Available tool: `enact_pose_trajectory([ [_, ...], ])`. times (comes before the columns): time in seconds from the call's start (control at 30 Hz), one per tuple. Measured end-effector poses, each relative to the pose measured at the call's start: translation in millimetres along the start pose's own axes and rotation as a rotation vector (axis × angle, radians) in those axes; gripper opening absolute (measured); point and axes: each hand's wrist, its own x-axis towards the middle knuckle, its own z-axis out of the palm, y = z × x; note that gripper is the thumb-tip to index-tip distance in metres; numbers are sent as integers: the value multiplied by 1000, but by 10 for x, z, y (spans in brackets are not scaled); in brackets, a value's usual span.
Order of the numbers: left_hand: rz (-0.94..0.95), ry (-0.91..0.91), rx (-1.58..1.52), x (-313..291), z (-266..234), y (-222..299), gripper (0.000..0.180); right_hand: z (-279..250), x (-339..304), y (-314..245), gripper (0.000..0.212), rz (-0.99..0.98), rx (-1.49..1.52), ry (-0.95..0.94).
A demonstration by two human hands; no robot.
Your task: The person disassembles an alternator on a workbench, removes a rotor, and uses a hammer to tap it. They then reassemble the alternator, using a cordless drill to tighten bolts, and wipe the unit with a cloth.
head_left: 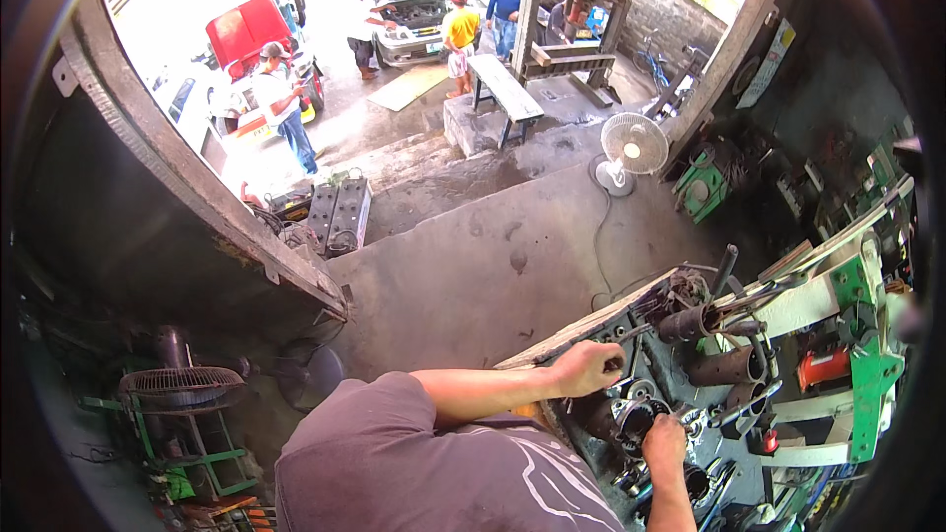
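My left hand [588,368] is above the workbench [581,426] with its fingers curled closed. A slim metal rod [634,333] lies just past the fingertips; whether the hand holds it, or something smaller, I cannot make out. Nearer to me, my right hand [665,441] grips the rim of a round, open metal housing [634,421] with a dark hollow inside. Shiny metal parts [698,422] lie close by on its right. Below the right wrist is another round part with a dark opening [696,483].
Metal pipe pieces [717,368] and hand tools crowd the bench's right side, beside a green and white metal frame [867,374]. A white standing fan [634,144] is on the floor ahead. Black batteries [338,212] stand by the left doorway. Several people are outside near a car [414,25].
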Motion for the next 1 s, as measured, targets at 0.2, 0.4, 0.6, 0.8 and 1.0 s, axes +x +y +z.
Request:
enact_pose_trajectory([
  [0.2,265,-353,111,46,578,105,20,-100,21,-119,16,54,-14,-31],
  [0.4,323,-295,12,20,686,37,20,-72,40,-155,15,28,-110,-34],
  [0.6,172,-517,-43,46,558,231,36,-487,-370,-357,27,159,617,235],
  [0.8,282,-618,161,-108,541,275,33,-408,-812,-803,28,379,1277,91],
  [1.0,432,-698,235,-126,692,277,34,-221,-973,-809,26,561,1385,139],
])
